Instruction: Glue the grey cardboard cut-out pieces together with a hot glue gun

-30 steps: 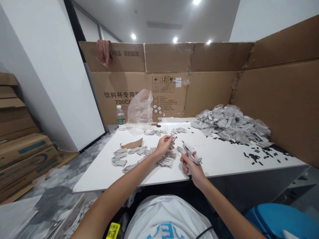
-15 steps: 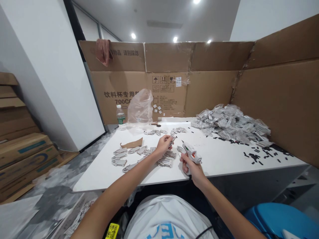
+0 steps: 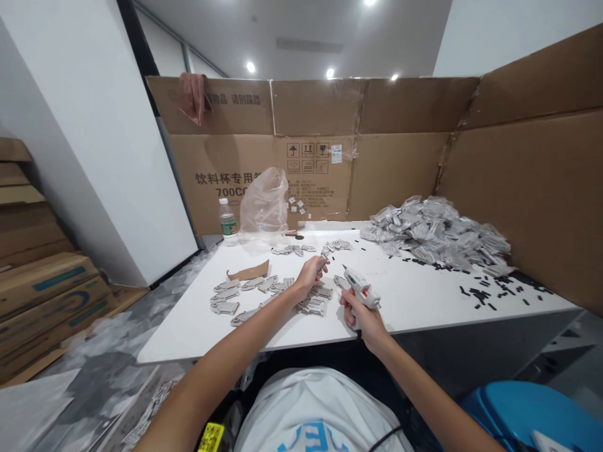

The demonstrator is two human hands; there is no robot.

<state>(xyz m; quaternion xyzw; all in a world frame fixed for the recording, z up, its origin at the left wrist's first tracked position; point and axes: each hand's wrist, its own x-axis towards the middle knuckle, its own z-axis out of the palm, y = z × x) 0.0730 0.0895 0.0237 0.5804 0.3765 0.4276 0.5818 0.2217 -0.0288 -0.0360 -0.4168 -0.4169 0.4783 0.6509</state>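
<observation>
My right hand [image 3: 360,317] is wrapped round the grip of a white glue gun [image 3: 362,289], its nozzle tilted up to the left over the white table [image 3: 405,301]. Farther left, the fingers of my left hand [image 3: 311,274] are closed on a small grey flat piece [image 3: 325,256], mostly covered by the fingers. Below and left of that hand lie several grey shaped pieces [image 3: 226,295], some overlapping. One more grey piece [image 3: 340,282] rests just left of the gun. Behind my left hand sits another small cluster of grey pieces [image 3: 340,245].
A heap of plastic-wrapped grey pieces [image 3: 433,232] fills the back right, with small black strips [image 3: 490,292] scattered before it. A bottle [image 3: 228,223], a clear plastic bag [image 3: 264,204] and a brown scrap [image 3: 249,271] stand or lie left. Cardboard walls [image 3: 400,169] enclose the back.
My left hand has turned slightly, tipping the held grey piece more upright. The glue gun and my right hand stay almost where they were.
</observation>
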